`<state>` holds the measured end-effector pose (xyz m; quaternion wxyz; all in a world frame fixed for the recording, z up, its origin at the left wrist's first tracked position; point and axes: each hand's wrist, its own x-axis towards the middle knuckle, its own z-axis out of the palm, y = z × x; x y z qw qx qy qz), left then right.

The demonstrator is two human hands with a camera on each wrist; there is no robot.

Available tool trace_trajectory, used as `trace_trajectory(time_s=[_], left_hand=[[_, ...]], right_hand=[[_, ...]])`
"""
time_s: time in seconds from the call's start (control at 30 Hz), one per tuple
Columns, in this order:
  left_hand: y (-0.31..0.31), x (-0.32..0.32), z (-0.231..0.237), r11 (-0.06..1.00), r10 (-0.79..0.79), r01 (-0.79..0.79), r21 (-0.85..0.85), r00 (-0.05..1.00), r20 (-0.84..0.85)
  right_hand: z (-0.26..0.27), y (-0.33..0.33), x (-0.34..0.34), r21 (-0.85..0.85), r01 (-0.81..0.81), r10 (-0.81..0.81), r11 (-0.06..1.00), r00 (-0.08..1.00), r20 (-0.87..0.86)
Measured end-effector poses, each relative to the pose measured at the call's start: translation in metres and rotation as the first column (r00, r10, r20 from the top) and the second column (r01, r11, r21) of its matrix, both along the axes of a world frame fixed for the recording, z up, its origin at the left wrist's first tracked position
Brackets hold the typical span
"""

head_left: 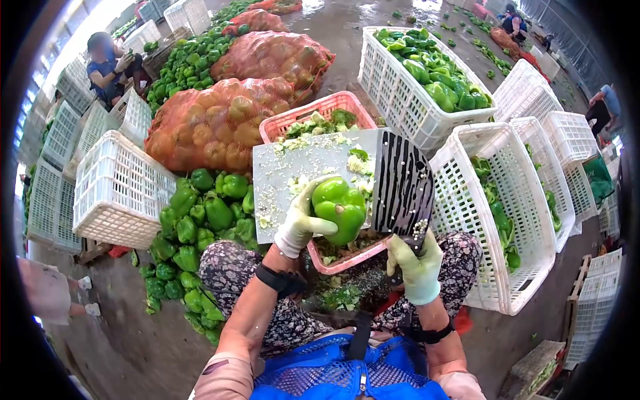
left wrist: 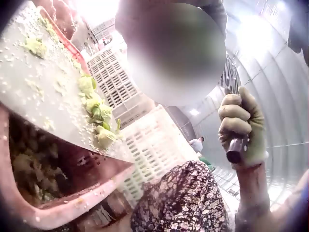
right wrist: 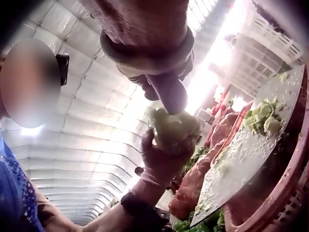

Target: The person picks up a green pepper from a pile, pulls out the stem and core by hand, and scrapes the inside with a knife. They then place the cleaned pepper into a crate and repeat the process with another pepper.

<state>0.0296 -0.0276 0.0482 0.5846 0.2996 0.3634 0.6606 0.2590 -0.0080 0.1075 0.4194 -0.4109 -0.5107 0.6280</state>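
Observation:
A green bell pepper (head_left: pixel 340 210) is held in my gloved left hand (head_left: pixel 298 227), over a pale flat board (head_left: pixel 277 173) strewn with seeds and cut cores. My gloved right hand (head_left: pixel 417 267) grips a cleaver (head_left: pixel 403 187), its broad blade dark-streaked and dotted with seeds, right of the pepper. In the left wrist view, fingers wrap round the dark cleaver handle (left wrist: pixel 235 152). The right wrist view shows the pepper (right wrist: pixel 174 128) in the left hand (right wrist: pixel 166 162) from below. Under the board is a pink crate (head_left: pixel 343 268) containing trimmings.
Loose green peppers (head_left: pixel 193 220) are heaped at the left, beside red mesh sacks (head_left: pixel 213 123) and a white crate (head_left: pixel 123 183). A white crate of peppers (head_left: pixel 400 90) stands ahead right, with more white crates (head_left: pixel 480 220) near my right knee. Other people (head_left: pixel 107 70) sit farther off.

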Motion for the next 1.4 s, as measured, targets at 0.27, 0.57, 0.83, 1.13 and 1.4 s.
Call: trace_trajectory(time_s=[0.27,0.57,0.83,1.13,1.4], left_hand=[[-0.002,0.008,0.015,0.999,0.029,-0.019,0.035,0.955,-0.294],[-0.001,0.011,0.006,0.995,0.091,-0.066,0.077,0.912,-0.399],[-0.001,0.018,0.006,0.998,0.041,-0.024,0.05,0.927,-0.374],[0.005,0.019,-0.004,0.995,0.094,-0.076,0.056,0.876,-0.473],[0.004,0.018,-0.004,0.96,0.274,-0.205,0.189,0.557,-0.784]], right_hand=[[0.013,-0.01,-0.013,-0.224,-0.066,0.034,0.972,0.989,-0.145],[0.015,-0.018,-0.01,-0.233,-0.018,-0.009,0.972,0.993,-0.114],[0.014,-0.022,-0.014,-0.241,0.008,-0.02,0.97,0.999,-0.049],[0.01,-0.024,-0.012,-0.183,0.081,-0.1,0.98,0.99,-0.096],[0.005,-0.027,-0.014,0.028,0.04,-0.042,0.999,0.997,0.062]])
